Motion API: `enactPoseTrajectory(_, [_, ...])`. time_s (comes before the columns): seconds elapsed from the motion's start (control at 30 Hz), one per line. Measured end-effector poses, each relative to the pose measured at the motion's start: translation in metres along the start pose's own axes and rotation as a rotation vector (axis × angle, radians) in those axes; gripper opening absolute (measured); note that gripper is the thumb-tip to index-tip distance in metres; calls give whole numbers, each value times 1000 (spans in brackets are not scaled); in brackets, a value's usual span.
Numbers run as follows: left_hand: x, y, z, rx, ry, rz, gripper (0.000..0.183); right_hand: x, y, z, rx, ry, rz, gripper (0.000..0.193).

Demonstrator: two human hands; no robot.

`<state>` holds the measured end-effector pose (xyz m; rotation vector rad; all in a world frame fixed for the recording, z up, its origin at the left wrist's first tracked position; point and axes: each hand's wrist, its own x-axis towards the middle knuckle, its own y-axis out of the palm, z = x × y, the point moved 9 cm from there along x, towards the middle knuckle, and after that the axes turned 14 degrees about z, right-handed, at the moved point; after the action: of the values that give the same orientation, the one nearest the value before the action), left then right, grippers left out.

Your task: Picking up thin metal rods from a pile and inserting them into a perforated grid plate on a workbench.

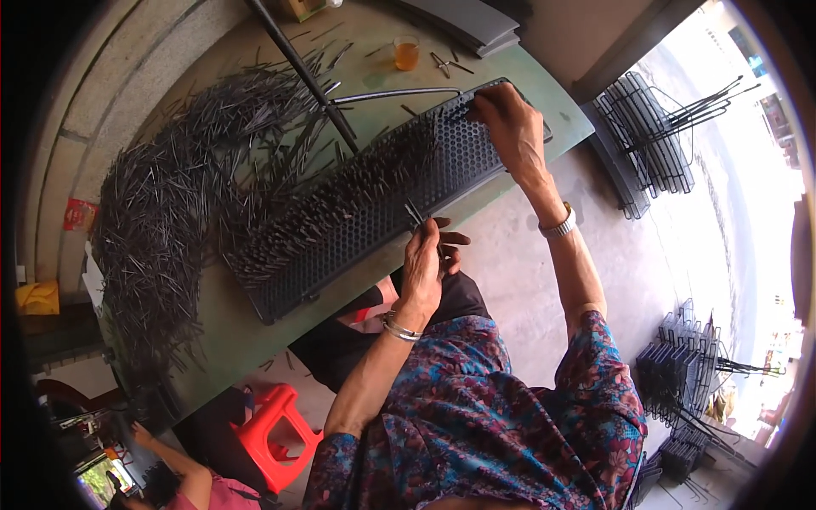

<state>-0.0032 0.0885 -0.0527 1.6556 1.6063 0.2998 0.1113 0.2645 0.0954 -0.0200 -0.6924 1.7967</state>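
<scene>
A long black panel point(357, 229) full of small round holes lies slantwise on the green table. Many thin dark strips point(340, 191) stand up in rows along its far side, while the nearer holes show bare. My left hand point(422, 270) is at the panel's near edge, closed on a few thin dark strips point(413, 212) that poke up past the fingertips. My right hand point(512, 132) reaches over the panel's right end, its fingers closed and pointing down at the holes. Whatever lies between those fingertips is hidden by the hand.
A big heap of loose dark strips point(161, 212) covers the table's left. A dark pole point(297, 64) slants behind the panel. A cup of amber liquid point(406, 54) stands at the back. Below are a red stool point(276, 433) and another person point(200, 484); black wire racks point(646, 132) stand right.
</scene>
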Motion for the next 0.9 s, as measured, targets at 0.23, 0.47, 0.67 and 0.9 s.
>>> enactPoseTrajectory(0.23, [-1, 6, -3, 25, -8, 38, 33, 25, 16, -9, -133, -89, 154, 13])
enactPoseTrajectory(0.47, [0, -1, -4, -25, 25, 47, 33, 33, 16, -3, -165, -108, 245, 12])
enactPoseTrajectory(0.67, [-2, 1, -2, 7, 26, 18, 34, 36, 22, 9, -187, -183, 334, 12])
enactPoseTrajectory(0.9, [-5, 4, -7, 27, 30, 67, 34, 37, 23, 16, -179, -270, 364, 9])
